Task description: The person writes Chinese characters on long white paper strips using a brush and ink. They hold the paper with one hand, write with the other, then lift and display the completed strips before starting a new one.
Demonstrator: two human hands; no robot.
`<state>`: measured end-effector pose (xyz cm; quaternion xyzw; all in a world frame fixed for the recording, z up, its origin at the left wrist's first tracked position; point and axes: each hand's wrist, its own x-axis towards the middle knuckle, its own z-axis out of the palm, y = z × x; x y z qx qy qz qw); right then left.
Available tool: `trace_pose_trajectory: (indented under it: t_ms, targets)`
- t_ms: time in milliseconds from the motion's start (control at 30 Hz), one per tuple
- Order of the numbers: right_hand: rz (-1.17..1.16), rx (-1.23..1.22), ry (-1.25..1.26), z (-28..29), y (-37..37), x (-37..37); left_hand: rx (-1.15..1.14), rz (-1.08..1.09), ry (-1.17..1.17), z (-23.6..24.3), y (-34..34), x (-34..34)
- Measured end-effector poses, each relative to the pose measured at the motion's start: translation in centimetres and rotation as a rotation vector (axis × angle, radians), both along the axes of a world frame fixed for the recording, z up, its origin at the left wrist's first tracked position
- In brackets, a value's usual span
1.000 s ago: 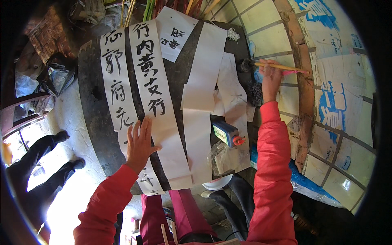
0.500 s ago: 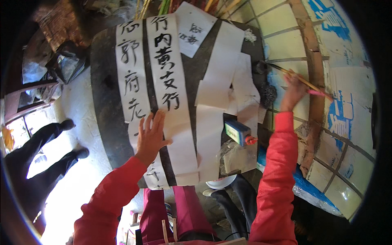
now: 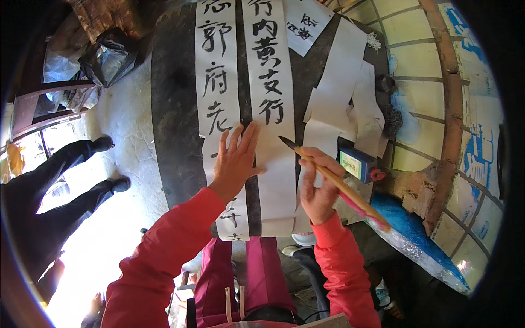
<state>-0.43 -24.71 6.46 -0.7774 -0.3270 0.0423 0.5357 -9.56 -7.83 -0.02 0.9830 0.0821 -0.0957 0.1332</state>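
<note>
My right hand (image 3: 320,186) grips a calligraphy brush (image 3: 336,180) with a wooden handle. Its black, pointed tip hangs over a long white paper strip (image 3: 276,180), just below the lowest inked character. Whether the tip touches the paper I cannot tell. My left hand (image 3: 236,164) lies flat with fingers stretched, across that strip's left edge and a second white strip (image 3: 216,76) to the left. Both strips carry large black brushed characters in a column, and they lie lengthwise on a dark table (image 3: 172,109).
Blank white paper pieces (image 3: 336,71) overlap at the right. Near them lies a blue box-shaped bottle (image 3: 355,164) with a red cap. A dark ink pot (image 3: 385,83) sits by the tiled wall (image 3: 415,60). At the left, another person's dark-trousered legs (image 3: 65,158) show; more legs show below the table.
My right hand has brought the brush from the ink pot, left and nearer, over the strip. My left hand still rests on the paper. The whole view has shifted.
</note>
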Motion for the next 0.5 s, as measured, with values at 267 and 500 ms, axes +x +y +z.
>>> trace_pose_trajectory:
  t_ms: [267, 500]
  targets:
    - [0.029, -0.068, -0.091, -4.7, 1.5, -1.3, -0.039, 0.009, -0.026, -0.2, 0.2, -0.3]
    - [0.041, -0.09, -0.099, -5.0, 2.0, -1.1, -0.023, 0.009, -0.026, -0.3, 0.1, -0.2]
